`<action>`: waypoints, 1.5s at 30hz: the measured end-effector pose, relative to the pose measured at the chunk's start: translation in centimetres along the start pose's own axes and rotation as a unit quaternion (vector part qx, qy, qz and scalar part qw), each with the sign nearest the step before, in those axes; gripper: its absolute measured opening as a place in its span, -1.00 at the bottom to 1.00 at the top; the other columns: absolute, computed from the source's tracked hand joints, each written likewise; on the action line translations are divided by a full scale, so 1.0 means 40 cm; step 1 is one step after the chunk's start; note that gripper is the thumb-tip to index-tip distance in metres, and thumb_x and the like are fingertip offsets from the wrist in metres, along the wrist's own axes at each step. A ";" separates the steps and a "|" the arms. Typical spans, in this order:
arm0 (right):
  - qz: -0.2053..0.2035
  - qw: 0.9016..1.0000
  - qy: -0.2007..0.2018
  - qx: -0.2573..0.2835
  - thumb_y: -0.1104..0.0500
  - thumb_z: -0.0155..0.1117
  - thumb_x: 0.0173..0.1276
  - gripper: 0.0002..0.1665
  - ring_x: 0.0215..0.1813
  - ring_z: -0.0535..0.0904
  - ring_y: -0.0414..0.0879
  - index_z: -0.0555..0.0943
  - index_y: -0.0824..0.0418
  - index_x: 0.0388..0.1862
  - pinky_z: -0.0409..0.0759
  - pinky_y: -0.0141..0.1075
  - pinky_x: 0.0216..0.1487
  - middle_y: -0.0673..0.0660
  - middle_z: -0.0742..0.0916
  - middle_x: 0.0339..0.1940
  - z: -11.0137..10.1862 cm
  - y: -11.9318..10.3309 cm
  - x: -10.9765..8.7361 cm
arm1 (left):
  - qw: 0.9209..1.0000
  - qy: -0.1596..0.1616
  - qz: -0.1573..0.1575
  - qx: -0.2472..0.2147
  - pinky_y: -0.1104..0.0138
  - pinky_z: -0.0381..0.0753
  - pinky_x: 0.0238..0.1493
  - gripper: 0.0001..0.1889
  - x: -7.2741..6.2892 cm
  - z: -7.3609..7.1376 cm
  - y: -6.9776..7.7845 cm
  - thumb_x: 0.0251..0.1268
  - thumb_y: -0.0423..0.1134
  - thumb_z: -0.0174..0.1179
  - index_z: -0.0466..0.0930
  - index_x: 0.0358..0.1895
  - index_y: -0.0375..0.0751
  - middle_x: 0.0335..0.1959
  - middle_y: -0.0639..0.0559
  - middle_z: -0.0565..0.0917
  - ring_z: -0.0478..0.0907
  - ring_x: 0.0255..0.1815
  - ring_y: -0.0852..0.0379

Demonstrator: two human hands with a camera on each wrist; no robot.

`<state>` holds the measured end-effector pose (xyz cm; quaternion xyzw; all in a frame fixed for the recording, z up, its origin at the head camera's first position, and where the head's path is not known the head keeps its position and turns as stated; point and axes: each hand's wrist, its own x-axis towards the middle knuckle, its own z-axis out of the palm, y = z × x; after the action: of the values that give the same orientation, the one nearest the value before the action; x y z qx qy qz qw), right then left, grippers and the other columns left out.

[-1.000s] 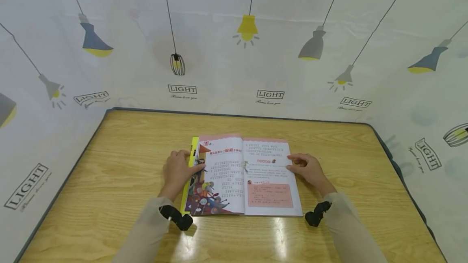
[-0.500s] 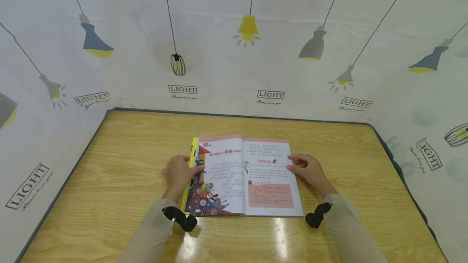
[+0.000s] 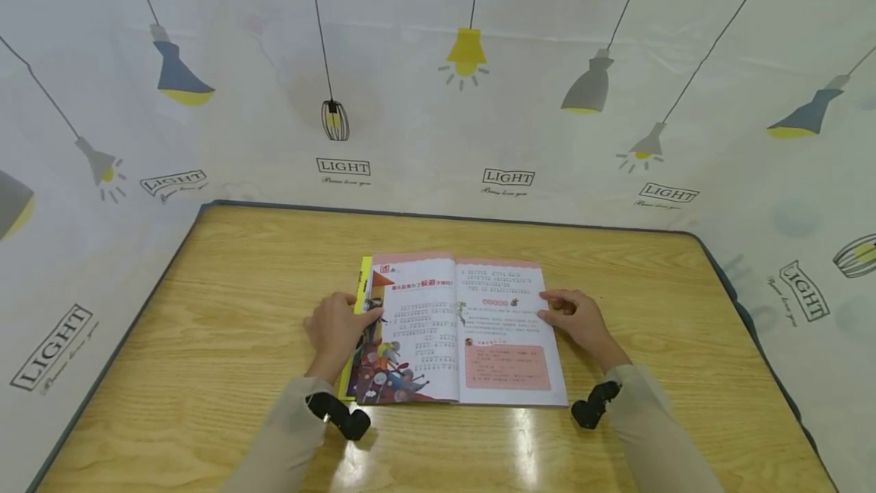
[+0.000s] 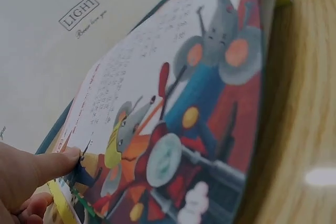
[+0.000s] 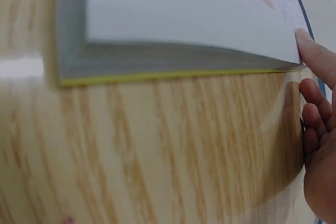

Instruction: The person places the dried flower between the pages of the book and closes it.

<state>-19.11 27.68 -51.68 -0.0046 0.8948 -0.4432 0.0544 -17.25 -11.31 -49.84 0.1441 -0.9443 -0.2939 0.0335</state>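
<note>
An open book (image 3: 417, 326) lies on the wooden table, its left page showing cartoon mice (image 4: 210, 98) and text, its right page a pink text box (image 3: 508, 367). At the left edge my left hand (image 3: 335, 329) grips the book, thumb on the illustrated page and fingers by the yellow cover (image 4: 63, 203). My right hand (image 3: 577, 319) holds the opposite edge between thumb and fingers; in the right wrist view its thumb (image 5: 317, 59) presses the page margin while the other fingers curl beside the edge. The right page edge bows slightly above the thick stack beneath.
The wooden table (image 3: 239, 272) spreads around the book, with a dark edging along its rim. White cloth (image 3: 404, 128) printed with hanging lamps stands behind it and on both sides. Each wrist wears a black camera (image 3: 338, 415) strapped over a pale sleeve.
The left hand has shifted slightly, its fingers drawn in a little lower at the book's left edge. The right hand and the open pages look the same.
</note>
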 end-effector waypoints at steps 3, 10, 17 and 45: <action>0.002 1.000 0.000 0.004 0.10 0.36 0.14 -0.50 -0.22 0.34 -0.02 0.57 0.32 0.04 0.32 -0.25 -0.20 0.23 0.53 -0.17 -0.003 -0.004 -0.002 | 0.999 -0.010 -0.021 -0.024 0.07 0.24 -0.21 -0.41 0.002 0.001 0.002 -0.20 0.07 0.44 0.63 -0.12 -0.30 -0.21 -0.15 0.65 0.52 -0.28 -0.05; 0.013 1.000 -0.003 0.007 0.12 0.35 0.16 -0.50 -0.21 0.35 -0.03 0.55 0.31 0.06 0.34 -0.28 -0.19 0.23 0.52 -0.15 -0.007 -0.012 -0.006 | 0.996 -0.029 -0.063 -0.052 0.08 0.26 -0.21 -0.41 0.009 0.006 0.010 -0.18 0.03 0.44 0.62 -0.07 -0.29 -0.26 -0.12 0.66 0.53 -0.31 -0.02; 0.009 1.000 -0.003 -0.001 0.14 0.35 0.17 -0.51 -0.22 0.35 -0.03 0.55 0.33 0.06 0.34 -0.27 -0.20 0.23 0.52 -0.17 -0.010 -0.006 -0.008 | 0.990 -0.061 -0.101 -0.075 0.06 0.23 -0.15 -0.42 0.017 0.006 0.018 -0.14 0.03 0.42 0.61 -0.04 -0.27 -0.23 -0.12 0.65 0.51 -0.27 -0.03; -0.004 1.000 0.008 0.015 0.12 0.35 0.16 -0.51 -0.20 0.38 -0.01 0.56 0.32 0.04 0.36 -0.27 -0.18 0.24 0.54 -0.16 0.002 -0.006 -0.010 | 0.951 -0.060 -0.036 -0.302 0.25 0.57 -0.32 -0.44 0.005 -0.061 0.030 -0.05 -0.40 0.35 0.38 0.09 -0.44 -0.15 -0.40 0.59 0.59 -0.25 -0.12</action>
<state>-18.70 27.48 -51.48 -0.0039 0.8885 -0.4566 0.0455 -17.38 -11.76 -47.15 0.1433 -0.8061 -0.5742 0.0083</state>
